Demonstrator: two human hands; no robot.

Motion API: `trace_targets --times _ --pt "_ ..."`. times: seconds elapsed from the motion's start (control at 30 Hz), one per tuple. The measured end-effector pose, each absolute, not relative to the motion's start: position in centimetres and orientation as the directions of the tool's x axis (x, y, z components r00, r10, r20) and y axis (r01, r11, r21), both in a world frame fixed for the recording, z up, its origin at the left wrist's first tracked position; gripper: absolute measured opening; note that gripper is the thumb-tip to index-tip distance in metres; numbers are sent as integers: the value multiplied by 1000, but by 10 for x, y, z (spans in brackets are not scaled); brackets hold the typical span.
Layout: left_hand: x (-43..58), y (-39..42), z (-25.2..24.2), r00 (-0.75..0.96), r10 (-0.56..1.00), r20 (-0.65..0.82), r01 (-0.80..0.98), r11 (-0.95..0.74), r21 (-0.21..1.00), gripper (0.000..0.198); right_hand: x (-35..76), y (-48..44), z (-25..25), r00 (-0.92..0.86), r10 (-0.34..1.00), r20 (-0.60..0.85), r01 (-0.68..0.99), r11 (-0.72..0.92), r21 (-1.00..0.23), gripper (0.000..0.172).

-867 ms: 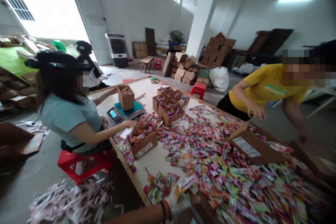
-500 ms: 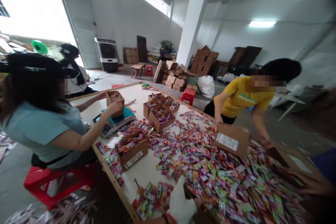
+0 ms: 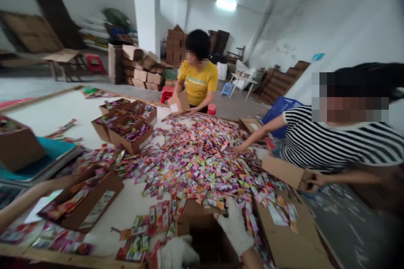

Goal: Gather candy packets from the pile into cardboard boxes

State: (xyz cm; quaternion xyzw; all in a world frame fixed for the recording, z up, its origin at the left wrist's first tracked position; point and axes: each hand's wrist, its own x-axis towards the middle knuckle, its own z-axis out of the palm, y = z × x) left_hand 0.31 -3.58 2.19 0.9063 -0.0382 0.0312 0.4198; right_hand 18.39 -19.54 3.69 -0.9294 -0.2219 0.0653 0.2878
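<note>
In the lower middle of the view, my gloved left hand (image 3: 177,253) and gloved right hand (image 3: 236,229) are on either side of an upright cardboard box (image 3: 202,211). Its dark inside faces me, and I can see nothing in it. The left hand's fingers close over the near left wall, partly cut by the bottom edge. On the right wall, my right thumb points inward while the fingers lie on the outer side. Heaped beyond the box are many small colourful sachets (image 3: 202,164). A few more sachets (image 3: 139,235) lie left of my left hand.
At left, a filled box (image 3: 101,210) has a co-worker's arm (image 3: 22,199) beside it; a box stands on a scale (image 3: 63,151). Several filled boxes (image 3: 134,145) cluster farther back. A striped-shirt person (image 3: 334,138) reaches into the heap; a yellow-shirt person (image 3: 200,80) stands beyond. Flat cardboard (image 3: 290,239) lies right.
My view has swung right, bringing the striped-shirt person fully into sight. Both my gloved hands and the open box now show clearly. The yellow-shirt person's box has moved away from the heap's centre.
</note>
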Motion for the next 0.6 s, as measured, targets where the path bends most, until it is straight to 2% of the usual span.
trace_targets --times 0.1,0.17,0.23,0.3,0.33,0.4,0.43,0.47,0.53,0.6 --pt "2 -16 22 991 -135 21 -94 -568 818 52 167 -209 61 887 458 66 385 -652 -654 28" --pt "4 -5 17 995 -92 -26 -26 -524 851 56 152 -225 72 815 579 -19 412 -602 -684 24" --pt "7 -2 7 1000 17 -16 23 -531 847 46 136 -236 75 710 683 -170 437 -617 -654 25" --pt "6 -9 -1 986 115 120 -19 -637 770 32 123 -236 68 669 675 -312 453 -702 -549 26" --pt "6 -15 -3 965 141 219 -53 -718 694 35 118 -233 63 677 644 -356 451 -746 -490 24" --pt "4 -27 1 910 151 387 -66 -867 494 45 112 -226 52 732 581 -355 440 -802 -404 24" --pt "3 -33 6 898 140 418 -49 -911 410 49 110 -224 48 776 549 -310 429 -820 -378 26" --pt "2 -37 13 901 125 416 -35 -933 357 52 108 -224 46 822 508 -257 407 -840 -360 32" --pt "1 -40 25 933 79 350 -42 -945 325 53 107 -231 49 885 417 -209 338 -882 -327 45" --pt "-3 -37 30 966 1 258 -84 -943 321 44 109 -243 64 885 361 -293 277 -916 -289 43"
